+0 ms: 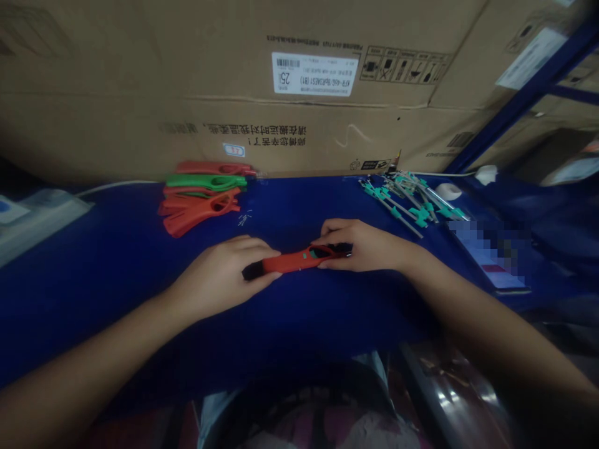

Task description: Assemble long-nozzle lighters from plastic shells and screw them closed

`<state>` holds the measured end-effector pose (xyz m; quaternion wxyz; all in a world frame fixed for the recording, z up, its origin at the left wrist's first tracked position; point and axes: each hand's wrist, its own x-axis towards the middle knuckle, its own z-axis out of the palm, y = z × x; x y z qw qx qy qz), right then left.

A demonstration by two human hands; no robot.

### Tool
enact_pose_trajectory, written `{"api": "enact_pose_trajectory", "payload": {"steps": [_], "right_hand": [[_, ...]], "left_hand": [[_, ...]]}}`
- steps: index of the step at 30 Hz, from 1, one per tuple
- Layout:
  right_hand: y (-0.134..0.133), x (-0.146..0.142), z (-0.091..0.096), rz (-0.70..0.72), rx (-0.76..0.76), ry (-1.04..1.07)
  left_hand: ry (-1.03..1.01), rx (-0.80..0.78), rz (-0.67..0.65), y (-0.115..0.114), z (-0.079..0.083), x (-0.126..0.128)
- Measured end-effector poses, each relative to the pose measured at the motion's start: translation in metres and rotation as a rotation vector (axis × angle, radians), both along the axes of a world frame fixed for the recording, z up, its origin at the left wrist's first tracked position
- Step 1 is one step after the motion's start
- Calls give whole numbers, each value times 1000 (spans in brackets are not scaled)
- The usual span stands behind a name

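In the middle of the frame we see both hands holding one red plastic tool point(292, 262), which lies nearly level just above the blue table point(107, 262), with its right end a little higher. The left hand point(229, 271) is curled around the left end of the tool, fingers on top and thumb on the near side, and a black tip comes out under the fingers. The right hand point(362, 246) is closed on the right end, the fingers bent over a black part there. Between the two hands the red body is free, and we can see a small green spot on it. In the upper left of the frame, well apart from the hands, there is a pile of red and green plastic pieces point(203, 196), and some small metal pins point(243, 218) lie just beside it. In the upper right a bundle of metal rods point(407, 199) with green parts rests on the table, near a white roll point(449, 191). Large cardboard boxes point(140, 93) fill the top of the frame behind the table.
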<state>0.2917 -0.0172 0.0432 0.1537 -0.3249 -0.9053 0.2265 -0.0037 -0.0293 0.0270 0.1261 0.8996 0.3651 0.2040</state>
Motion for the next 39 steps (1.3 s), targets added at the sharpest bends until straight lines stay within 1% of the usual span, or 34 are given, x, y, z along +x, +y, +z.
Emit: {"api": "enact_pose_trajectory", "payload": {"steps": [3,5,9,11,14,18,22,28,33,39], "right_hand": [[-3,-2,1,-15,70,-67],[-6,-5,2,-24,142,-143],[-13,-15,0,-30,306,-309],[-15,-19,-3,-41,362,-368],[-14,-20,-7,-42,401,-390],[-10,-18,-10,-12,436,-348],[-9,-16,-10,-16,451,-271],[-3,-12,-11,-58,341,-111],[-2,-6,-10,-122,403,18],[-6,-8,-8,-152,458,34]], "left_hand": [[-1,-11,6,-1,-2,0],[30,11,-4,-2,-2,0],[192,182,-43,-5,-1,2],[260,261,-54,-5,0,4],[257,311,-55,-4,-1,4],[175,311,-52,1,-4,0],[158,310,-47,4,-5,-3],[162,305,-24,8,-4,-5],[128,322,11,10,1,-7],[127,350,18,6,5,-5]]}}
